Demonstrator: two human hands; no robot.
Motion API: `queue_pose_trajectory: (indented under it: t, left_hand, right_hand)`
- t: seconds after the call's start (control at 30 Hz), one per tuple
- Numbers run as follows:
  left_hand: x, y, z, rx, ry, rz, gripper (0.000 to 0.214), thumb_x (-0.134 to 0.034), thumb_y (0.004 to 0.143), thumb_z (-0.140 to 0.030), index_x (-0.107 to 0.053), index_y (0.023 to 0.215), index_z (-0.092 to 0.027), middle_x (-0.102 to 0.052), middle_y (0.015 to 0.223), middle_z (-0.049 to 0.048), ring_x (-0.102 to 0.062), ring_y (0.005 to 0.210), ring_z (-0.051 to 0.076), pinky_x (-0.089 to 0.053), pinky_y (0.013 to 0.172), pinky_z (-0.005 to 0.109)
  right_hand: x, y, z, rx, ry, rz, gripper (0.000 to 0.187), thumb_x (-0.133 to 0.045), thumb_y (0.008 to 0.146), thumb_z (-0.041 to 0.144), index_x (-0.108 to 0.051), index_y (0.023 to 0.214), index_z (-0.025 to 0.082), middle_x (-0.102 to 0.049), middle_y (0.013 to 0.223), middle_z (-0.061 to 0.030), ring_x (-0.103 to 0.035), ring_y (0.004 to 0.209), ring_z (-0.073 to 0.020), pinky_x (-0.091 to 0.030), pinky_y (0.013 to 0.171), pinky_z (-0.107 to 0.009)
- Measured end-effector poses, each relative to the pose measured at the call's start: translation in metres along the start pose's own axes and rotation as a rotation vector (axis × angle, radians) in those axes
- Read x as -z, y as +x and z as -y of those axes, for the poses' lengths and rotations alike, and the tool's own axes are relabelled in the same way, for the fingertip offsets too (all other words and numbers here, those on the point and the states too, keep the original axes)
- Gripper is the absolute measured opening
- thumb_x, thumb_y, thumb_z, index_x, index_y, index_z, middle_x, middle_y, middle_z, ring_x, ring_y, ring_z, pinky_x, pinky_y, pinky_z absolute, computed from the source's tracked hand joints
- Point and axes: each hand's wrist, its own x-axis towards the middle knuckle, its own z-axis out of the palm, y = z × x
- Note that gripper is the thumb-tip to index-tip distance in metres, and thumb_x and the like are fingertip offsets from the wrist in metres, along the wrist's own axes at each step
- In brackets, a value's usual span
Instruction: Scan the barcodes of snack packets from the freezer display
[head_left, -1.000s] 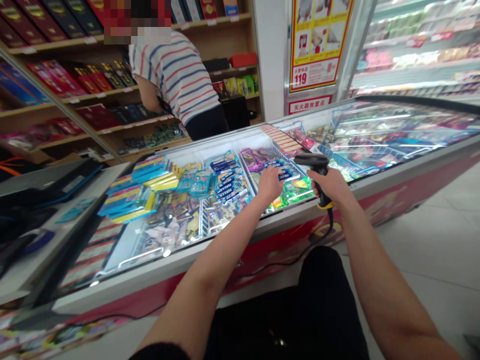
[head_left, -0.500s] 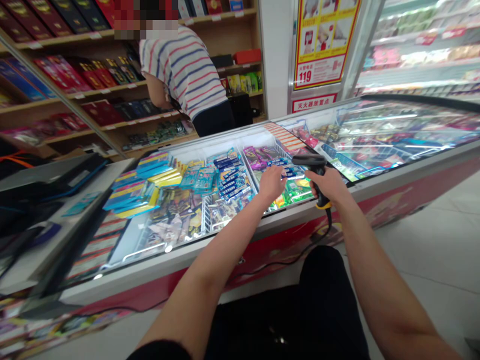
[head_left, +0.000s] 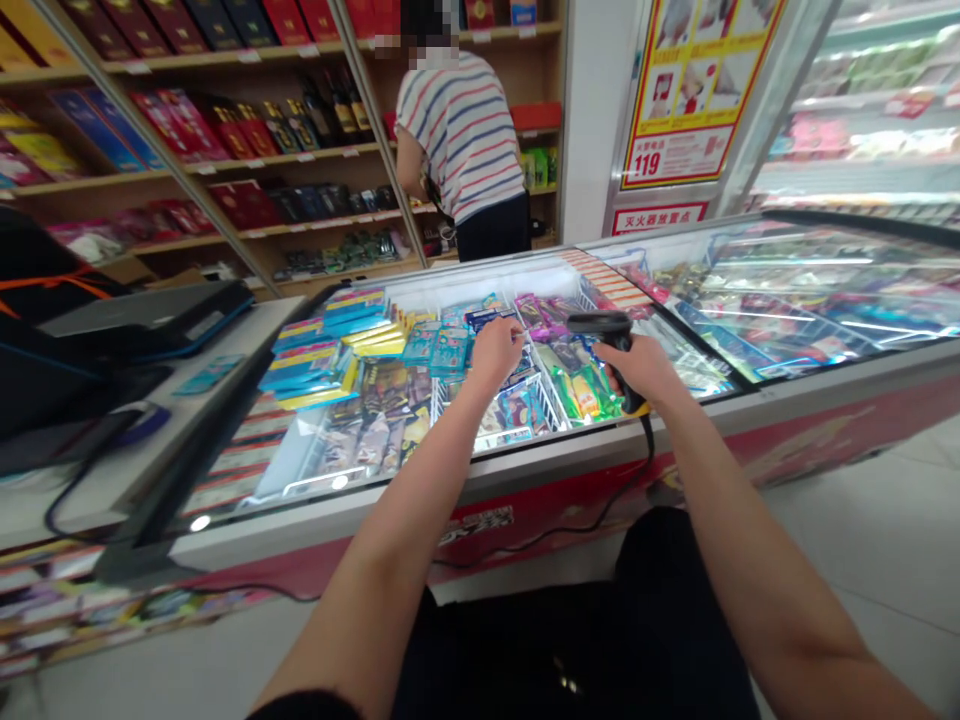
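In my right hand (head_left: 646, 366) is a black barcode scanner (head_left: 600, 322) with a yellow-tipped handle, held above the front of the chest freezer's glass top. My left hand (head_left: 495, 352) is curled over small dark blue packs (head_left: 486, 318) on the glass; whatever its fingers hold is hidden. Just left of it lie teal packets (head_left: 448, 350). Farther left, blue-and-yellow packs (head_left: 319, 345) are spread in overlapping rows. Under the glass, to the right of my left hand, green wrapped ice creams (head_left: 583, 392) show in a basket.
The scanner's black cable (head_left: 600, 522) hangs along the freezer's red front (head_left: 787, 440). At left, a counter (head_left: 169, 425) carries black equipment (head_left: 161, 320). Behind the freezer, a person in a striped shirt (head_left: 469, 135) bends toward shelves of boxes and bottles.
My left hand has moved left across the glass, from beside the scanner to over the dark blue packs. The scanner stays in my right hand. The camera view has shifted left.
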Motion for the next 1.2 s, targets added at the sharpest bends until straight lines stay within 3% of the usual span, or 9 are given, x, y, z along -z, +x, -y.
queue_pose_trajectory:
  t: [0.17, 0.4, 0.67, 0.8, 1.0, 1.2]
  left_hand:
    - [0.018, 0.001, 0.032, 0.128, 0.15, 0.093, 0.026, -0.061, 0.089, -0.036, -0.072, 0.106, -0.02, -0.072, 0.109, 0.0102, -0.062, 0.106, 0.026, -0.042, 0.097, 0.037]
    - [0.012, 0.008, 0.041, 0.129, 0.246, 0.275, 0.037, -0.054, 0.091, -0.05, -0.076, 0.099, -0.022, -0.073, 0.106, 0.0122, -0.059, 0.112, 0.031, -0.034, 0.103, 0.045]
    - [0.016, 0.012, 0.039, 0.13, 0.204, 0.336, 0.031, -0.056, 0.09, -0.044, -0.074, 0.101, -0.02, -0.073, 0.109, 0.0102, -0.06, 0.112, 0.029, -0.031, 0.107, 0.046]
    - [0.013, 0.01, 0.041, 0.102, 0.167, 0.27, 0.027, -0.051, 0.094, -0.036, -0.071, 0.102, -0.02, -0.074, 0.105, 0.0087, -0.063, 0.106, 0.025, -0.031, 0.109, 0.045]
    - [0.016, 0.008, 0.046, 0.112, -0.018, 0.162, 0.023, -0.05, 0.094, -0.031, -0.069, 0.103, -0.02, -0.074, 0.104, 0.0084, -0.066, 0.1, 0.024, -0.046, 0.091, 0.034]
    - [0.018, 0.006, 0.044, 0.097, -0.108, 0.124, 0.022, -0.053, 0.093, -0.031, -0.072, 0.098, -0.02, -0.075, 0.101, 0.0069, -0.067, 0.097, 0.022, -0.047, 0.088, 0.03]
  right_hand:
    - [-0.036, 0.007, 0.011, 0.017, -0.039, 0.104, 0.027, -0.066, 0.082, 0.031, -0.051, 0.063, 0.019, -0.054, 0.047, 0.0002, -0.051, 0.034, -0.0126, -0.042, 0.033, -0.023]
    - [-0.065, 0.016, 0.008, 0.063, -0.093, 0.156, 0.03, -0.065, 0.082, 0.035, -0.05, 0.061, 0.02, -0.054, 0.046, 0.0006, -0.05, 0.033, -0.0118, -0.042, 0.034, -0.022]
    - [-0.065, 0.016, 0.011, -0.005, -0.058, 0.139, 0.027, -0.066, 0.082, 0.033, -0.052, 0.064, 0.019, -0.054, 0.046, 0.0004, -0.05, 0.033, -0.0126, -0.043, 0.033, -0.024]
    - [-0.062, 0.015, 0.012, -0.017, -0.037, 0.121, 0.027, -0.068, 0.081, 0.032, -0.052, 0.064, 0.019, -0.054, 0.046, 0.0004, -0.05, 0.033, -0.012, -0.042, 0.032, -0.023]
    - [-0.055, 0.013, 0.009, -0.005, -0.088, 0.094, 0.029, -0.072, 0.08, 0.034, -0.052, 0.064, 0.018, -0.056, 0.046, -0.0002, -0.051, 0.033, -0.0115, -0.043, 0.032, -0.022]
    - [-0.049, 0.007, 0.01, -0.056, -0.094, 0.11, 0.029, -0.072, 0.079, 0.033, -0.052, 0.065, 0.018, -0.055, 0.045, 0.0, -0.051, 0.033, -0.0119, -0.045, 0.034, -0.023]
